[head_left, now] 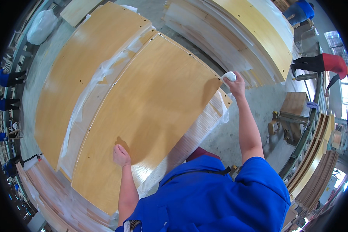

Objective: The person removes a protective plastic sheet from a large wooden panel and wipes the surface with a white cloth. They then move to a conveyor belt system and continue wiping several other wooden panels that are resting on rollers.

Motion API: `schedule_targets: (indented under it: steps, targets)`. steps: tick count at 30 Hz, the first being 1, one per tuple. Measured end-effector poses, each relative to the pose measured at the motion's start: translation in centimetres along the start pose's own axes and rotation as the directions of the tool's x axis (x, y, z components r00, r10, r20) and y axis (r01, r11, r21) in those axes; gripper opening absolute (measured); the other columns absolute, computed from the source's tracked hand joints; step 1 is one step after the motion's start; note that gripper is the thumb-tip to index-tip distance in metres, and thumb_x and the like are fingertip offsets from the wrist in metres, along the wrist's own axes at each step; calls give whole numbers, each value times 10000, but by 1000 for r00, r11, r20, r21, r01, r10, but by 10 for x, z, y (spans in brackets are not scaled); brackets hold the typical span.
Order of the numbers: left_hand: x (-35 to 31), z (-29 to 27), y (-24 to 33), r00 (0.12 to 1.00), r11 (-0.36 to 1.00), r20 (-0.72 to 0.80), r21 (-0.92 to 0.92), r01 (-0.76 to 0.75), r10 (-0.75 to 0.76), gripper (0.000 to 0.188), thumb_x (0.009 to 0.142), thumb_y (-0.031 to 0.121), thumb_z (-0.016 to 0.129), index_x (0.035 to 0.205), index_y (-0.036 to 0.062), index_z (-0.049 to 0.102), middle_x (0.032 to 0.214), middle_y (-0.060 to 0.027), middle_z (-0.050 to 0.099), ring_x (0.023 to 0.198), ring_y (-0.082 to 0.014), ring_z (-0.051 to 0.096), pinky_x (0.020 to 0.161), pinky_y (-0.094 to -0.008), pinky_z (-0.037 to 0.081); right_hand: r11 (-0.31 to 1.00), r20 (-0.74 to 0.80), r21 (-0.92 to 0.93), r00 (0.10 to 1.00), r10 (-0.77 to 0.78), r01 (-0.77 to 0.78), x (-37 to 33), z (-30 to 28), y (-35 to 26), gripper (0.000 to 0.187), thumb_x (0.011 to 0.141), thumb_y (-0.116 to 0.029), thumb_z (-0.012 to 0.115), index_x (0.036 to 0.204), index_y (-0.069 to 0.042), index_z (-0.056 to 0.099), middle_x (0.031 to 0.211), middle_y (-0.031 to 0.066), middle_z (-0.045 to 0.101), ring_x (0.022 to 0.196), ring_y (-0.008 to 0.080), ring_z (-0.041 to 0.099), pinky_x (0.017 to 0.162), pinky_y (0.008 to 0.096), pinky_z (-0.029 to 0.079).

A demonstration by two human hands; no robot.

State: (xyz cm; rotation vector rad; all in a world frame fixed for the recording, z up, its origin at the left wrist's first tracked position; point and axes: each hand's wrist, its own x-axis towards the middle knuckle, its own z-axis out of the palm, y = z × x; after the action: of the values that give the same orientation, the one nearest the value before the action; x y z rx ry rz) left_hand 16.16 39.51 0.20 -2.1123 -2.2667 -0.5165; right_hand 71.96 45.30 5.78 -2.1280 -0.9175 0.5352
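A large, flat, yellow-brown wooden panel (143, 104) lies in front of me on a wrapped stack. A thin white line runs along its left and far edges, past several small dark holes. My right hand (237, 86) is at the panel's far right corner, closed around a white rounded object (230, 76) whose narrow end points at the edge. Its exact kind is not clear. My left hand (121, 156) is curled into a fist over the panel's near part, with nothing showing from it. Whether it touches the surface I cannot tell.
Another wooden panel (92, 50) lies to the left, with crumpled white wrapping (98, 77) between the two. A tall panel stack (255, 34) stands at the far right. White foam sheet (197, 127) hangs beneath the near edge. A person in red (332, 63) bends at the right.
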Motion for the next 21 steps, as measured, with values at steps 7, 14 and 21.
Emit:
schedule_targets:
  steps: [7, 14, 21]
  targets:
    - [-1, 1, 1, 1000, 1000, 7, 1, 6, -7, 225, 957, 265, 424, 883, 85, 539, 790, -123, 584, 710, -326, 572, 576, -442, 430, 999, 3, -51, 1000, -17, 17, -3, -4, -2, 322, 726, -237, 754, 958, -64, 614, 855, 88, 673, 786, 182, 636, 737, 322, 491]
    - [-6, -4, -4, 999, 999, 29, 29, 34, -34, 209, 946, 256, 446, 868, 98, 558, 722, -89, 573, 649, -290, 567, 523, -419, 422, 996, -41, -76, 998, -47, 44, 4, 10, -2, 338, 726, -244, 755, 966, -54, 612, 881, 94, 669, 807, 169, 627, 745, 320, 484]
    - [-8, -24, -19, 983, 922, 76, -339, 186, -170, 249, 929, 288, 500, 859, 65, 585, 725, -129, 585, 655, -297, 582, 569, -400, 441, 617, 317, 681, 918, 238, -395, -42, 31, -28, 350, 801, -257, 683, 1070, -79, 549, 891, 63, 598, 480, 84, 445, 372, 206, 281]
